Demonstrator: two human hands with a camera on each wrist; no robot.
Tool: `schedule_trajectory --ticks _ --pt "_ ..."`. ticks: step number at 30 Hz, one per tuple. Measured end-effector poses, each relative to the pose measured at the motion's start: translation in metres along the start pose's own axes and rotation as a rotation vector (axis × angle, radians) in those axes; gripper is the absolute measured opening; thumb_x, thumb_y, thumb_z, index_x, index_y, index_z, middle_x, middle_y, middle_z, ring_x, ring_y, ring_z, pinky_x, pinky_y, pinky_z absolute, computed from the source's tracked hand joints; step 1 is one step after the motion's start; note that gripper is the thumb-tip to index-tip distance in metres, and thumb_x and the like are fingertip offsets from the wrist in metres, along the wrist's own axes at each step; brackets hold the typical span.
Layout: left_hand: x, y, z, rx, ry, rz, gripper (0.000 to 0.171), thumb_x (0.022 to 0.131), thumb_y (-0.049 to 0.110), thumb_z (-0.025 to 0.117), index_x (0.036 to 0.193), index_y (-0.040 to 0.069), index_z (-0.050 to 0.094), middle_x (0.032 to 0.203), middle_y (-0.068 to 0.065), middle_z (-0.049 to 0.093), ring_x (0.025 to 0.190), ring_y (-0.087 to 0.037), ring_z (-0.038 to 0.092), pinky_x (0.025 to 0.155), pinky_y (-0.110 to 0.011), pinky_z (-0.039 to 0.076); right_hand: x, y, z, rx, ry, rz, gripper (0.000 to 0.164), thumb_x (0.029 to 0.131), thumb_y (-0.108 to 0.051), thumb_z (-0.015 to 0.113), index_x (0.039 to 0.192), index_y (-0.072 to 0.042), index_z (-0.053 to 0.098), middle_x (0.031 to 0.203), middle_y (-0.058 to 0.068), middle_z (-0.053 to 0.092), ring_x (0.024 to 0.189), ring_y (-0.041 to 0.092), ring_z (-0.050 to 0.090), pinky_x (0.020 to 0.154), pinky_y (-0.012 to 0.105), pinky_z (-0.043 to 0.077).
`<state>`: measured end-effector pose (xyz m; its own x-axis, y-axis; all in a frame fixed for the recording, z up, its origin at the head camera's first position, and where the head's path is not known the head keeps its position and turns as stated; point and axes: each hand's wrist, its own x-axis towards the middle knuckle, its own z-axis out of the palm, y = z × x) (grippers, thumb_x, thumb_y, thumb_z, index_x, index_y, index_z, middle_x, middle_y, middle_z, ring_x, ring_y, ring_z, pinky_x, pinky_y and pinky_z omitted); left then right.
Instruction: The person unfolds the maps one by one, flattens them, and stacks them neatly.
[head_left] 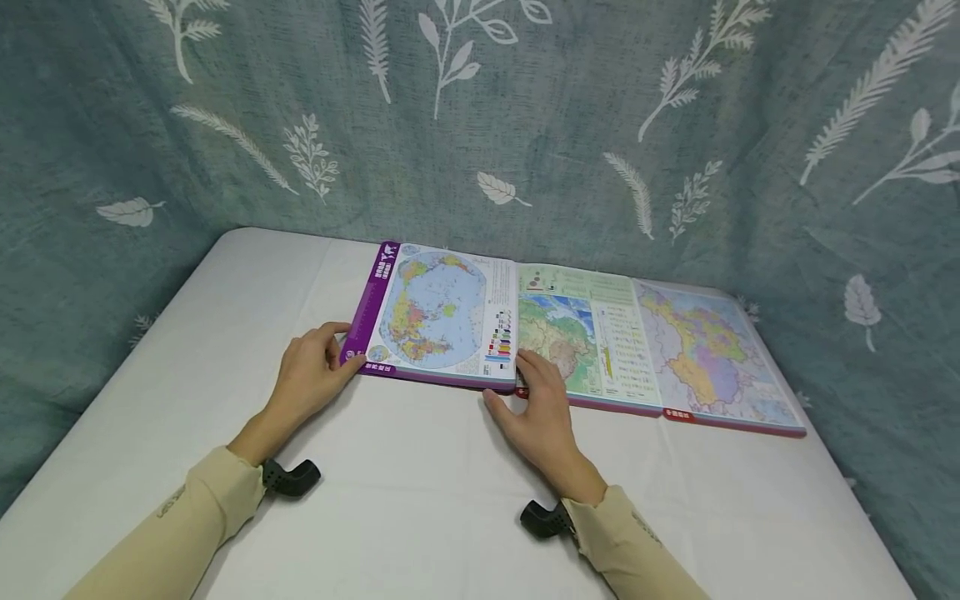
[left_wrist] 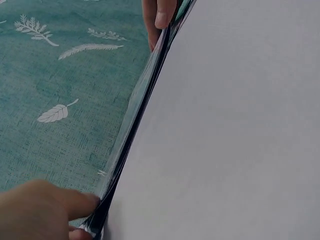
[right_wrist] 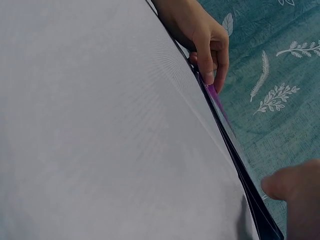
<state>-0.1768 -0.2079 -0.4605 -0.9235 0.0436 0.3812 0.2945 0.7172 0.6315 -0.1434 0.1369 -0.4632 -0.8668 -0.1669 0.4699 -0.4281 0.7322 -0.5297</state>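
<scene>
In the head view a purple-bordered world map [head_left: 435, 308] lies flat on the white table. My left hand [head_left: 311, 371] grips its near left corner, with the thumb on the front corner and the fingers along the left edge. At the near right corner, my right hand [head_left: 540, 412] rests with its thumb by the front edge and fingers on the right side. Two more map panels lie flat to the right: a green relief map [head_left: 558, 325] and a coloured political map [head_left: 712, 358]. In the right wrist view my right thumb [right_wrist: 290, 187] stands beside the dark layered edge.
The white tabletop [head_left: 420, 500] extends in front of the maps. Behind them hangs a teal curtain [head_left: 555, 125] with white leaf prints. A black wrist device [head_left: 292, 479] sits by the left cuff, another [head_left: 543, 521] by the right cuff.
</scene>
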Motion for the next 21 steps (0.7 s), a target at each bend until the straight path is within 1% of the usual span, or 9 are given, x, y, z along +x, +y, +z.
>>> schedule_trajectory --ticks 3,5,10,12,14,16,18,20,21 --pt "-0.0001 0.0006 0.0024 -0.012 0.018 0.012 0.046 0.088 0.010 0.084 0.128 -0.007 0.066 0.064 -0.003 0.054 0.060 -0.017 0.044 0.070 -0.037 0.033 0.0011 -0.0017 -0.0009 -0.024 -0.005 0.014 0.060 0.093 -0.028 0.080 0.137 0.009 0.063 0.146 0.023 0.059 0.140 0.040 0.051 0.116 0.056 0.038" --pt "-0.0002 0.0007 0.0035 -0.018 0.024 0.008 0.045 0.088 0.009 0.084 0.127 -0.007 0.066 0.063 -0.003 0.054 0.059 -0.017 0.043 0.069 -0.036 0.033 0.0023 -0.0032 -0.0015 -0.049 -0.001 0.012 0.056 0.095 -0.026 0.079 0.135 0.010 0.064 0.145 0.023 0.060 0.139 0.040 0.053 0.115 0.055 0.041" --pt "-0.0012 -0.0002 0.0035 -0.026 0.018 -0.005 0.043 0.089 0.009 0.083 0.125 -0.006 0.066 0.063 -0.002 0.052 0.060 -0.017 0.042 0.069 -0.037 0.032 0.0051 -0.0065 -0.0001 -0.096 0.022 -0.003 0.051 0.094 -0.020 0.080 0.132 0.012 0.065 0.144 0.023 0.061 0.136 0.039 0.056 0.111 0.052 0.046" --pt "-0.0010 0.0000 0.0039 -0.028 0.010 -0.005 0.042 0.089 0.009 0.082 0.125 -0.007 0.066 0.063 -0.002 0.052 0.060 -0.017 0.042 0.070 -0.037 0.032 0.0053 -0.0064 0.0012 -0.085 0.038 0.015 0.050 0.093 -0.018 0.080 0.131 0.012 0.066 0.144 0.021 0.061 0.136 0.038 0.056 0.110 0.052 0.047" --pt "-0.0015 -0.0002 0.0030 -0.029 0.005 -0.008 0.042 0.089 0.009 0.082 0.125 -0.007 0.065 0.063 -0.002 0.052 0.060 -0.017 0.043 0.069 -0.037 0.032 0.0063 -0.0060 0.0036 -0.035 0.060 0.056 0.048 0.091 -0.016 0.082 0.130 0.009 0.067 0.141 0.020 0.063 0.133 0.036 0.059 0.108 0.050 0.049" --pt "-0.0012 -0.0001 0.0026 -0.030 0.002 -0.008 0.042 0.089 0.008 0.082 0.125 -0.007 0.065 0.063 -0.002 0.053 0.060 -0.017 0.043 0.069 -0.036 0.033 0.0068 -0.0053 0.0053 0.044 0.090 0.122 0.045 0.090 -0.015 0.083 0.127 0.005 0.066 0.131 0.018 0.066 0.121 0.032 0.065 0.099 0.045 0.054" --pt "-0.0009 0.0000 0.0026 -0.031 0.001 -0.009 0.042 0.089 0.008 0.082 0.125 -0.007 0.065 0.062 -0.002 0.053 0.060 -0.017 0.043 0.069 -0.037 0.033 0.0079 -0.0041 0.0063 0.139 0.115 0.188 0.043 0.089 -0.014 0.084 0.124 0.001 0.065 0.118 0.015 0.069 0.103 0.027 0.069 0.087 0.037 0.055" --pt "-0.0004 0.0002 0.0028 -0.033 0.003 -0.009 0.043 0.089 0.008 0.082 0.125 -0.008 0.065 0.062 -0.003 0.053 0.059 -0.017 0.043 0.070 -0.037 0.034 0.0085 -0.0028 0.0066 0.214 0.114 0.231 0.040 0.091 -0.014 0.083 0.123 -0.001 0.063 0.102 0.011 0.072 0.084 0.022 0.069 0.074 0.029 0.053" --pt "-0.0002 0.0002 0.0029 -0.032 0.005 -0.009 0.043 0.089 0.008 0.082 0.125 -0.008 0.065 0.062 -0.003 0.053 0.059 -0.017 0.043 0.070 -0.037 0.034 0.0085 -0.0027 0.0062 0.243 0.102 0.248 0.039 0.093 -0.015 0.081 0.124 -0.002 0.062 0.095 0.009 0.074 0.077 0.021 0.068 0.071 0.027 0.050"
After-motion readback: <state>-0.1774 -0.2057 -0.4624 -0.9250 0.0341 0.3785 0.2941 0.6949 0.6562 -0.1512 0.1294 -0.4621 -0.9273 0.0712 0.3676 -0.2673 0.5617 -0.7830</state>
